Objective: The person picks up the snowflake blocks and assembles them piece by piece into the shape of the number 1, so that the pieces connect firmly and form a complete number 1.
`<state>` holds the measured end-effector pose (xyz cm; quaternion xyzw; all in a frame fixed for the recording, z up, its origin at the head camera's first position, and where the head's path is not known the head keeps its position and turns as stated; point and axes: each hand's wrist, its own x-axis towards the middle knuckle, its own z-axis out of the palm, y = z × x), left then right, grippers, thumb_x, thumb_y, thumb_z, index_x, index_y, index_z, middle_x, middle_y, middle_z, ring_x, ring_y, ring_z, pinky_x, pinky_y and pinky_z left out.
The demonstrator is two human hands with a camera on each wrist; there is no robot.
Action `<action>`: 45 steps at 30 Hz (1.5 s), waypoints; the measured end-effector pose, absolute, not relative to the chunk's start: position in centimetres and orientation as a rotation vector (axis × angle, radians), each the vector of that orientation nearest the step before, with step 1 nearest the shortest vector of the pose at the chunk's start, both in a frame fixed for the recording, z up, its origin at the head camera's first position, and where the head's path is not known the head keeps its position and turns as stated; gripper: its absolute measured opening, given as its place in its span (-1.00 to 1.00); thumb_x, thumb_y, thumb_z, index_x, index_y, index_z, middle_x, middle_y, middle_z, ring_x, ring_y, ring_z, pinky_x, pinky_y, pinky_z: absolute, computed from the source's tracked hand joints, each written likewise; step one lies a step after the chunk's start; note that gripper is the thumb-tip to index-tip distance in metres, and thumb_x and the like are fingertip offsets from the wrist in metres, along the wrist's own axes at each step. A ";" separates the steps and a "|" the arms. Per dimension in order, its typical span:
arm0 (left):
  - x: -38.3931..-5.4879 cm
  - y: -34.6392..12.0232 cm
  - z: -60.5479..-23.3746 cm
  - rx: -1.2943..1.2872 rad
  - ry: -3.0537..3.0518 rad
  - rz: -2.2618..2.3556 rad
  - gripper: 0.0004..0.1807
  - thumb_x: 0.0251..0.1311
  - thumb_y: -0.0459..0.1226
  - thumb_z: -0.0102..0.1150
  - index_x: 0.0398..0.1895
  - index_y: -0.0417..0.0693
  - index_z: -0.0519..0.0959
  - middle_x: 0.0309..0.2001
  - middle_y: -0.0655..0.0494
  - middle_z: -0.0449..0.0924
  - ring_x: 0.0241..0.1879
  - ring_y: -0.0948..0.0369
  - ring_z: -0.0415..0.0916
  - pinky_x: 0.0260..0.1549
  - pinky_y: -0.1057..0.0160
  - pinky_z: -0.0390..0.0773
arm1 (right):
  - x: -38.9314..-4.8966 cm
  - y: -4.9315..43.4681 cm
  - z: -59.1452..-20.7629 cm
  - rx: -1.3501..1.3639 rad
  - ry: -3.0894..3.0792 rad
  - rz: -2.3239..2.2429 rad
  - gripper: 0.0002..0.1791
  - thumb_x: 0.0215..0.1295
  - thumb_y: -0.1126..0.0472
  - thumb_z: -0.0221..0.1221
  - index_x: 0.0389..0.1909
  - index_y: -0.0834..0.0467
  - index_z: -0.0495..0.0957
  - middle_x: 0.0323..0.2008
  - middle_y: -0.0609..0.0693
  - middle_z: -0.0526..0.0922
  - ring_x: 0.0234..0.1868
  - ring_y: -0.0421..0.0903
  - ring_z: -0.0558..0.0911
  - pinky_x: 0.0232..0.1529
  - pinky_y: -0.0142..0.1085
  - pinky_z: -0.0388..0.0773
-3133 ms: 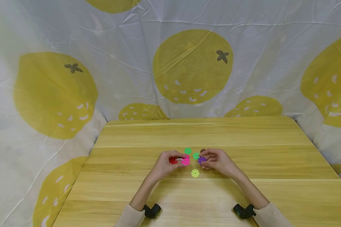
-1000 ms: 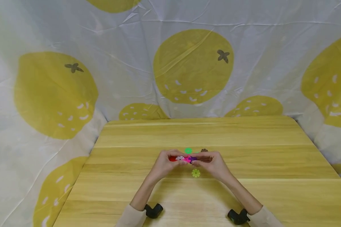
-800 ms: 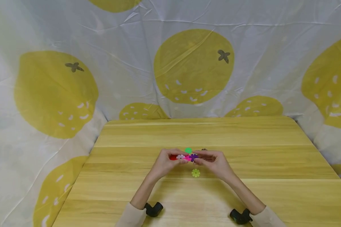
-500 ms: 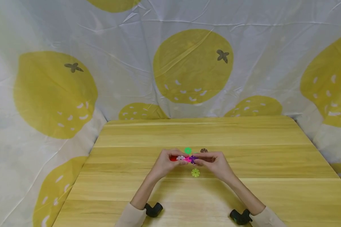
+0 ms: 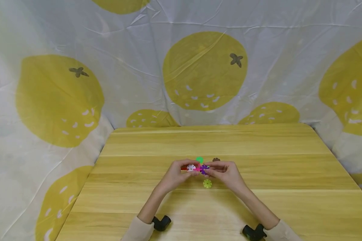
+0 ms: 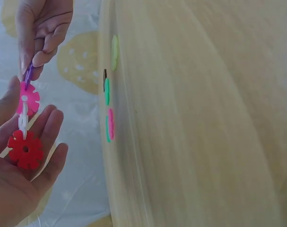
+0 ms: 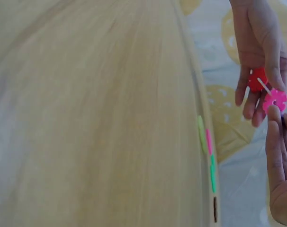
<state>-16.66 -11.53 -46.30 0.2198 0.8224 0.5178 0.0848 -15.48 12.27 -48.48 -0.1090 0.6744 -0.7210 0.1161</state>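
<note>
Notched plastic discs, slotted together as a short chain, are in my left hand (image 5: 172,175): a red disc (image 6: 26,150), a white disc (image 5: 191,168) and a pink disc (image 6: 30,98). Its thumb and fingers pinch the chain near the pink end. My right hand (image 5: 231,175) pinches a purple disc (image 5: 203,169) between thumb and fingertips. In the left wrist view the purple disc stands edge-on against the pink one; whether their slots are fully engaged I cannot tell. Both hands are held above the table, fingertips close together.
On the wooden table (image 5: 123,197) lie a green disc (image 5: 199,160), a brown disc (image 5: 216,159) and a yellow-green disc (image 5: 207,183). The left wrist view also shows a second green disc (image 6: 107,91) and a loose pink disc (image 6: 111,124). A lemon-print cloth (image 5: 132,73) hangs behind.
My right hand has moved left, bringing the purple disc from apart to against the pink disc. Over the last half second the chain has turned: the pink disc looks narrower, the purple faces the head camera.
</note>
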 end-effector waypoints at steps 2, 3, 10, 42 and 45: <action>-16.6 -11.4 -46.3 0.693 2.495 1.531 -0.62 0.27 -0.28 0.41 0.14 -0.15 0.70 0.11 -0.04 0.74 0.12 0.03 0.66 0.09 0.04 0.68 | -15.5 12.2 -48.5 -0.312 1.987 -2.109 -0.61 0.35 0.34 0.34 0.12 0.46 0.63 -0.08 0.33 0.78 -0.12 0.13 0.82 -0.05 -0.08 0.73; -16.6 -11.3 -46.2 0.715 2.520 1.522 -0.62 0.25 -0.28 0.43 0.13 -0.15 0.70 0.09 -0.03 0.75 0.10 0.04 0.67 0.08 0.04 0.67 | -15.5 12.1 -48.5 -0.304 2.003 -2.102 -0.61 0.35 0.32 0.35 0.12 0.44 0.64 -0.07 0.32 0.78 -0.12 0.08 0.83 -0.07 -0.13 0.74; -16.7 -10.4 -46.2 0.913 2.696 1.467 -0.61 0.12 -0.35 0.51 0.05 -0.18 0.73 0.01 -0.02 0.78 0.03 0.07 0.73 0.00 0.26 0.70 | -15.6 11.7 -48.5 -0.265 2.032 -2.105 -0.60 0.33 0.30 0.37 0.11 0.44 0.65 -0.03 0.31 0.77 -0.15 -0.14 0.83 -0.11 -0.30 0.75; -17.1 -11.9 -46.2 0.747 2.651 1.564 -0.66 0.11 -0.32 0.54 -0.01 -0.14 0.78 -0.10 0.01 0.80 -0.07 0.09 0.73 -0.06 0.17 0.73 | -16.4 13.6 -49.0 -0.295 2.098 -1.901 -0.55 0.34 0.31 0.36 0.16 0.47 0.60 0.01 0.37 0.74 -0.05 -0.03 0.81 0.00 -0.33 0.72; -17.1 -12.1 -46.4 0.735 2.656 1.540 -0.66 0.11 -0.33 0.54 -0.01 -0.12 0.78 -0.10 0.02 0.80 -0.06 0.10 0.73 -0.05 0.24 0.71 | -16.5 13.9 -49.2 -0.338 2.077 -1.860 -0.57 0.32 0.38 0.35 0.16 0.49 0.58 0.00 0.46 0.70 -0.07 0.03 0.81 -0.04 -0.33 0.73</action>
